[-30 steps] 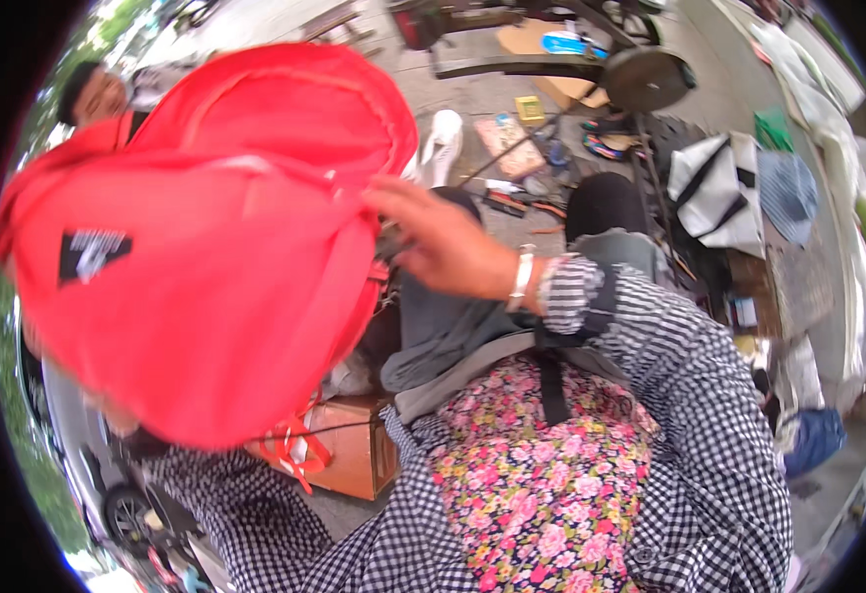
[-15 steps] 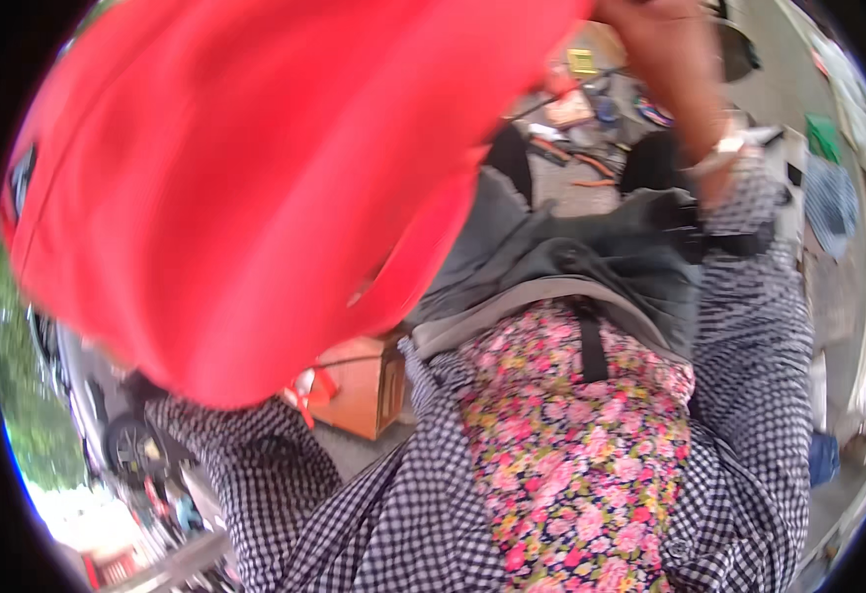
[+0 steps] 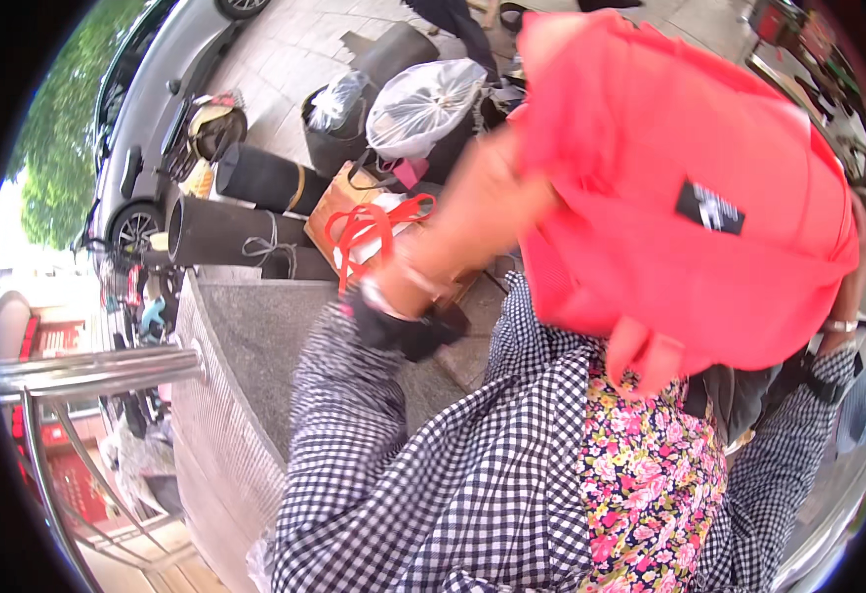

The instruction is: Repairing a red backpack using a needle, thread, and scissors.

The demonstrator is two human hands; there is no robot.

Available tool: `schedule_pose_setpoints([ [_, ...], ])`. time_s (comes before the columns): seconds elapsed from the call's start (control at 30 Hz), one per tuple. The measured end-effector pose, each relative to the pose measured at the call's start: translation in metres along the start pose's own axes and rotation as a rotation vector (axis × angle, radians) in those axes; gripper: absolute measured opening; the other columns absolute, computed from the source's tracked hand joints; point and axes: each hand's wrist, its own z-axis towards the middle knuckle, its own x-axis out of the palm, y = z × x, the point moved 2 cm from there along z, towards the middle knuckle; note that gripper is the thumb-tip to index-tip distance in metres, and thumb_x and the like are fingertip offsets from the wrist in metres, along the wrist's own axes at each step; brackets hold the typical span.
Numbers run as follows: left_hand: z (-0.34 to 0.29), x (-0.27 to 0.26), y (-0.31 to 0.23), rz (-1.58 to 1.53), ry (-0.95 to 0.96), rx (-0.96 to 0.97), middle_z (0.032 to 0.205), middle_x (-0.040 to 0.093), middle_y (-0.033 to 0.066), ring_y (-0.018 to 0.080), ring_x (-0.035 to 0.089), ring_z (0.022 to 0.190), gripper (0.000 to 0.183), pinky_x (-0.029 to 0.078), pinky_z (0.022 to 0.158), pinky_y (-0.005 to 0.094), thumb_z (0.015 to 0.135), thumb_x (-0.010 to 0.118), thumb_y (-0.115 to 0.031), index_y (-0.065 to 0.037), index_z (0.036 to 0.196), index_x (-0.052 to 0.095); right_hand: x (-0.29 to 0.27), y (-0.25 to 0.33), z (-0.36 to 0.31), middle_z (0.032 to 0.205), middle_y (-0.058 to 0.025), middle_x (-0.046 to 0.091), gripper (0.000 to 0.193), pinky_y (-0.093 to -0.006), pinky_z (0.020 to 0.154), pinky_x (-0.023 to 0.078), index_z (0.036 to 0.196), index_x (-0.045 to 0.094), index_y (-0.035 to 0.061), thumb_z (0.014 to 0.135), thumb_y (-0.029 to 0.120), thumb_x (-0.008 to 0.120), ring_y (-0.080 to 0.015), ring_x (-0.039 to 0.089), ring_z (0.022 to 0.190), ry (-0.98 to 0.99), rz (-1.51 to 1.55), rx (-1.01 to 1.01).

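Observation:
A red backpack (image 3: 630,198) with a small black label is held up in front of my lap, a loop of its fabric hanging at the lower edge. My left hand (image 3: 482,203), blurred by motion, grips its left side; the fingertips are lost against the bag. On the far right side my right hand (image 3: 858,247) holds it too, mostly hidden behind the red fabric. Black bands circle both my sleeve cuffs.
To the left are an orange-brown box (image 3: 329,208) with red straps, dark rolled sheets (image 3: 220,232), and a white drawstring bag (image 3: 423,109). A grey stone ledge (image 3: 265,326) and a metal railing (image 3: 97,371) lie nearer. A silver car (image 3: 146,138) stands beyond.
My view has swung left. The backpack, earlier a broad red sheet at upper left, now sits at upper right with its label showing. My left hand has come into sight.

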Motion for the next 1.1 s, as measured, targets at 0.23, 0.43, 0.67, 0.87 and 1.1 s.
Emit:
schedule_pose_setpoints([
  [0.23, -0.044, 0.043, 0.081, -0.058, 0.071, -0.006, 0.089, 0.064, 0.0024, 0.0089, 0.056, 0.078, 0.023, 0.046, 0.070, 0.0272, 0.082, 0.052, -0.004, -0.003, 0.104, 0.059, 0.028, 0.035, -0.013, 0.108, -0.0103, 0.058, 0.027, -0.0286, 0.087, 0.043, 0.112, 0.053, 0.0006, 0.089, 0.013, 0.046, -0.0170, 0.055, 0.099, 0.093, 0.940, 0.376],
  [0.43, -0.061, 0.041, 0.098, 0.328, 0.286, 0.103, 0.072, 0.056, 0.0202, 0.0352, 0.057, 0.062, 0.020, 0.046, 0.054, 0.0394, 0.074, 0.057, -0.016, -0.002, 0.088, 0.058, 0.043, 0.040, -0.001, 0.104, -0.0090, 0.059, 0.023, -0.0279, 0.086, 0.044, 0.108, 0.055, 0.0019, 0.089, 0.014, 0.047, -0.0162, 0.056, 0.095, 0.091, 1.299, 0.494],
  [0.67, -0.051, 0.061, 0.081, 0.737, 0.694, 0.158, 0.086, 0.062, 0.0152, 0.0342, 0.060, 0.074, 0.024, 0.049, 0.063, 0.0404, 0.082, 0.053, -0.025, -0.008, 0.099, 0.057, 0.020, 0.066, -0.001, 0.102, -0.0078, 0.059, 0.029, -0.0263, 0.075, 0.050, 0.109, 0.051, 0.0039, 0.081, 0.002, 0.058, -0.0137, 0.060, 0.086, 0.199, 1.225, 0.423],
  [0.87, -0.009, 0.121, 0.054, 0.561, 0.842, 0.338, 0.099, 0.058, 0.0168, 0.0336, 0.053, 0.094, 0.034, 0.043, 0.080, 0.0408, 0.082, 0.055, -0.025, -0.005, 0.109, 0.052, -0.056, 0.165, -0.020, 0.118, -0.0047, 0.048, 0.035, -0.0279, 0.089, 0.041, 0.113, 0.052, 0.0071, 0.079, 0.009, 0.057, -0.0157, 0.048, 0.108, -0.234, 1.561, 0.261],
  [1.1, 0.002, 0.156, 0.038, 0.139, 1.121, 0.464, 0.112, 0.054, 0.0168, 0.0340, 0.053, 0.101, 0.045, 0.042, 0.088, 0.0375, 0.080, 0.058, -0.023, -0.002, 0.119, 0.049, -0.093, 0.180, -0.048, 0.124, -0.0046, 0.046, 0.041, -0.0314, 0.095, 0.037, 0.116, 0.051, 0.0071, 0.076, 0.012, 0.057, -0.0168, 0.044, 0.114, -0.123, 1.083, -0.086],
])
